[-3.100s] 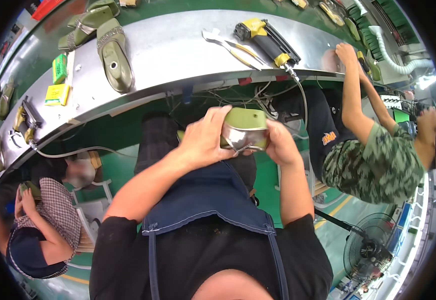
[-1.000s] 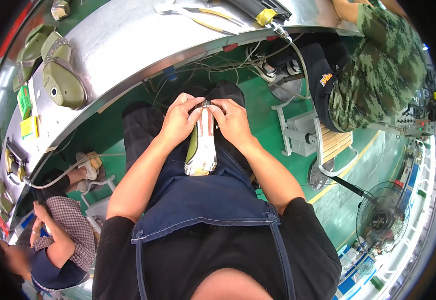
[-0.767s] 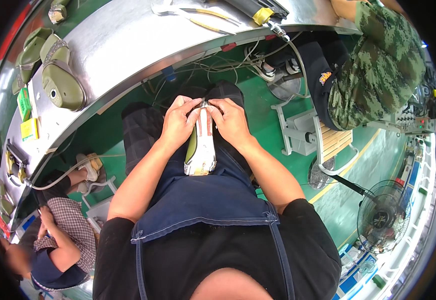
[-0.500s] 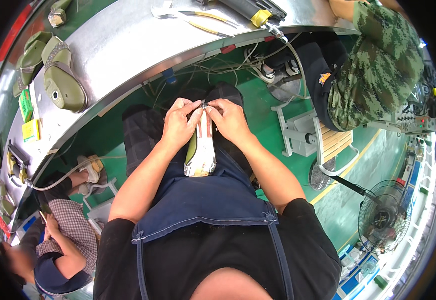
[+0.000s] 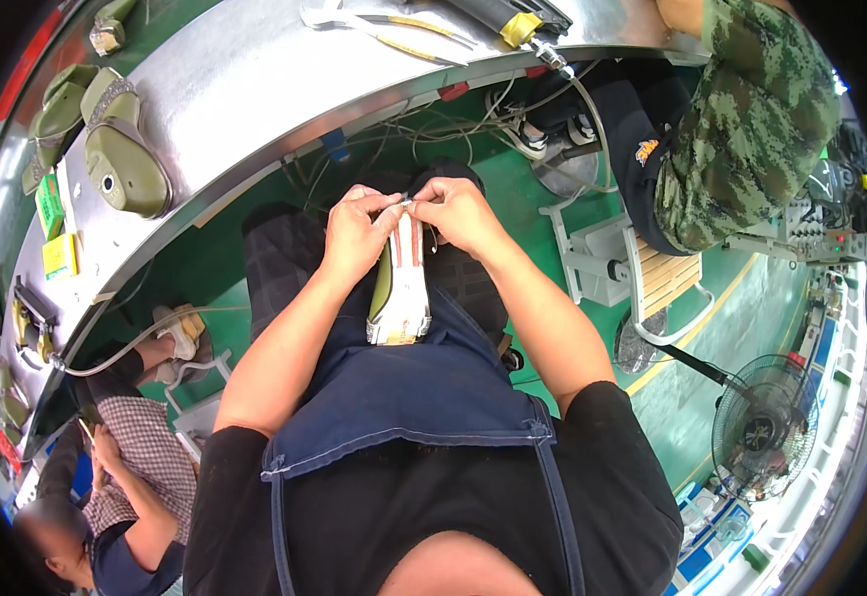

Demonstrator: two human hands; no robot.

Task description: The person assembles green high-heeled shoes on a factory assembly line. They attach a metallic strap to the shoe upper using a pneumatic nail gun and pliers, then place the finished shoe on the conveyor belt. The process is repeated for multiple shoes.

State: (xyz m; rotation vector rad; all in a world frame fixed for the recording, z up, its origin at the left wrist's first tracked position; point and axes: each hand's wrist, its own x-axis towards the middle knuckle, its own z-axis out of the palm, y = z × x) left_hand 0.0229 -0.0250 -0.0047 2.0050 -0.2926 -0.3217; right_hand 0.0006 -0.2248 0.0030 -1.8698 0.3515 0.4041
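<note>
An olive-green shoe last (image 5: 382, 288) lies bottom-up on my lap, narrow end pointing away from me. Its underside (image 5: 409, 288) is whitish with brown strips, and the wide near end has a ragged pale edge. At the far tip my left hand (image 5: 359, 233) pinches with thumb and forefinger. From the other side my right hand (image 5: 458, 214) pinches at the same spot, its fingertips almost meeting the left ones. A tiny pale bit shows between the fingertips, too small to name. The dark blue apron (image 5: 404, 387) touches the last's near end.
On the curved metal bench (image 5: 225, 89) stand green lasts with glittery straps (image 5: 126, 169), small green (image 5: 49, 207) and yellow boxes (image 5: 59, 257), pincers (image 5: 394, 30) and a hose-fed tool (image 5: 498, 20). People sit at left (image 5: 141, 477) and right (image 5: 751, 129). A fan (image 5: 763, 427) stands at right.
My right hand has shifted slightly away from me, and its fingers have bunched at the tip. The last has barely moved. The person at lower left has moved their head.
</note>
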